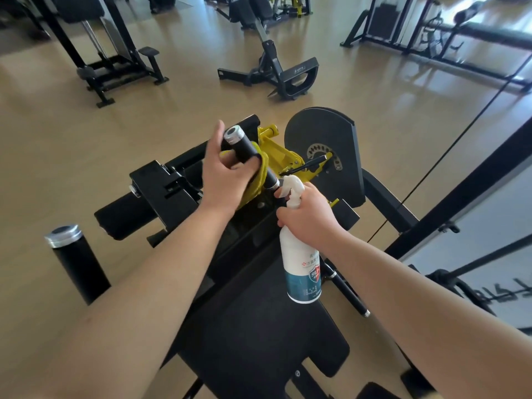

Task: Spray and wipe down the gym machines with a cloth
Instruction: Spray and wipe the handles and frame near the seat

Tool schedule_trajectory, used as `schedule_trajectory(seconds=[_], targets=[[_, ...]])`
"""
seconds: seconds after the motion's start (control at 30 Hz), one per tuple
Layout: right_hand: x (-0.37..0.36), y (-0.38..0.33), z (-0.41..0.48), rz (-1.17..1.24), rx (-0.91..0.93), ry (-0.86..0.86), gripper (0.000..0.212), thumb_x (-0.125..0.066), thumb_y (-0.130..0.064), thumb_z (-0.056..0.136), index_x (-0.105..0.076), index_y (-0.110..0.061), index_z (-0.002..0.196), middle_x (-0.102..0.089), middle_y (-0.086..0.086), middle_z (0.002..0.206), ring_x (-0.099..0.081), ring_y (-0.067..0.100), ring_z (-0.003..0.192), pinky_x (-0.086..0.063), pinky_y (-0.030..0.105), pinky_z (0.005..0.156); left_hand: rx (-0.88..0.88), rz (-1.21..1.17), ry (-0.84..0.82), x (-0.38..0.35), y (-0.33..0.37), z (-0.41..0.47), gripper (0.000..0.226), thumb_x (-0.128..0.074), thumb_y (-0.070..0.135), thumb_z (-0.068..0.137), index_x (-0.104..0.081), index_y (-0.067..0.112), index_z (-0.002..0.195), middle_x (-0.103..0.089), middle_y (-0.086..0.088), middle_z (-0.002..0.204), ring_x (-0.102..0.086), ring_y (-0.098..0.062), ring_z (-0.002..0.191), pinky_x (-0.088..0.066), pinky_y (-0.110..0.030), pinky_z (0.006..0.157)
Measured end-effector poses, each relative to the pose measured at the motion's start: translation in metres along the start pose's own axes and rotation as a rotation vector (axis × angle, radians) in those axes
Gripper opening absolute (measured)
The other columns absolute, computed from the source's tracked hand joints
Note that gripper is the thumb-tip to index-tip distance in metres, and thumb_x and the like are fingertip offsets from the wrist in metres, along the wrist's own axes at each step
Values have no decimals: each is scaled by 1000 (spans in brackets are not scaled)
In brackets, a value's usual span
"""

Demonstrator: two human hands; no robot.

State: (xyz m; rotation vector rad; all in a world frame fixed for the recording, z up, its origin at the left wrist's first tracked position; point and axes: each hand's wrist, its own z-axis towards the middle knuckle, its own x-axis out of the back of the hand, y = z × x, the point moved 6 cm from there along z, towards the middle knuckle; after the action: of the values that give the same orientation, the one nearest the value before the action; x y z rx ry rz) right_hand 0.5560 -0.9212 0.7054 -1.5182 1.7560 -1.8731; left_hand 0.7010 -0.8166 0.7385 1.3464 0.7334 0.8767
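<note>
Head | left hand [221, 174] clamps yellow cloth [260, 171] round black silver-capped handle [244, 145], mid-wipe | right hand [311, 214] grips white spray bottle [302, 272] | other machines [282, 67] likely pending

Our left hand [221, 174] holds the cloth [257, 180] around the handle [244, 145], and just right of it our right hand [308, 214] holds the spray bottle [300, 263] above the seat pad [259, 326]. A second handle [74, 260] stands at left, and another machine [276, 67] stands behind.
</note>
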Motion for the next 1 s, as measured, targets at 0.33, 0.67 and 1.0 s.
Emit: schedule_trajectory(seconds=[0.33,0.67,1.0], targets=[[0,1,1,-29,48,-2,39,-77,-22,86,-43,-41,87,-56,-5,103,-59,10,81,-47,27,63,296,129,-220,-42,-36,1,54,-67,8,91,-54,29,140,-63,3,107,-63,-23,110,-54,-41,100],[0,-3,-4,-24,54,4,34,-74,-16,83,-52,-42,83,-51,-8,103,-62,22,88,-57,37,72,48,117,-94,-8,17,26,68,-75,2,83,-51,25,143,-56,-4,130,-61,-17,116,-54,-17,85],[0,-1,-3,-24,3,11,37,-75,-17,84,-46,-40,84,-59,2,107,-64,20,85,-51,30,66,59,-384,285,8,-7,-3,26,-68,10,97,-73,26,117,-77,6,108,-72,-11,105,-57,-32,95]])
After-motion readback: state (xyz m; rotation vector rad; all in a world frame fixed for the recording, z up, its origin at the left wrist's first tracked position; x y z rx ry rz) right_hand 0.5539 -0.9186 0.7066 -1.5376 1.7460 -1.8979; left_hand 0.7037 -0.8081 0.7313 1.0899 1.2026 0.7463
